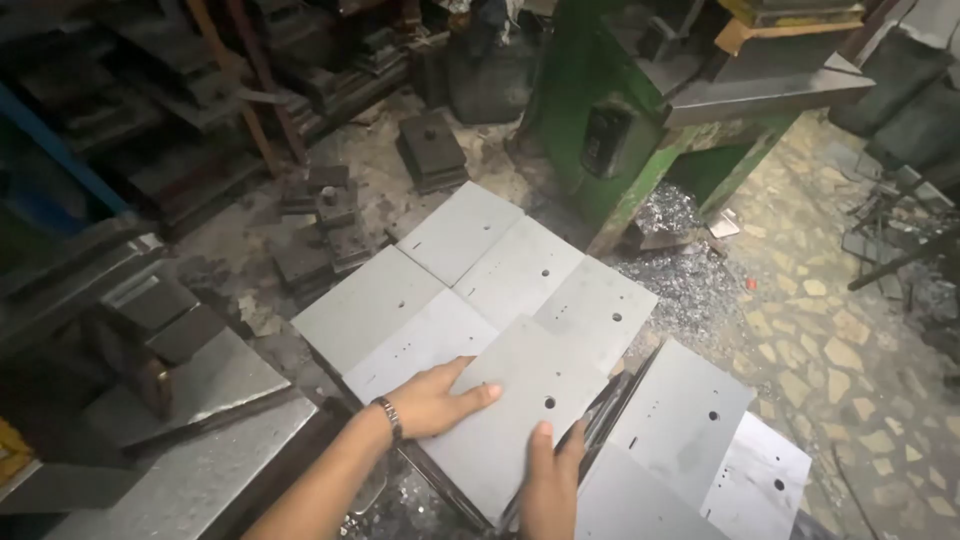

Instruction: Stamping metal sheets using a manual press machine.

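The left hand (435, 400) lies flat and open on a grey metal plate (520, 410). The right hand (550, 480) grips the plate's near edge. It lies on other plates (420, 300) spread on the floor (850, 350).

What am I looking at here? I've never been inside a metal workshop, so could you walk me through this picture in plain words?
The picture comes from a camera worn on a person's head, looking down at their own two bare hands. The left hand, with a band at the wrist, lies flat on a grey metal sheet with a small punched hole. The right hand grips that sheet's near edge, thumb on top. More grey sheets of the same kind are spread out side by side beyond it, and others lie to the right. Behind stands a green machine, with a heap of shiny metal shavings on the stone floor at its foot. Dark metal blocks lie about on the left.
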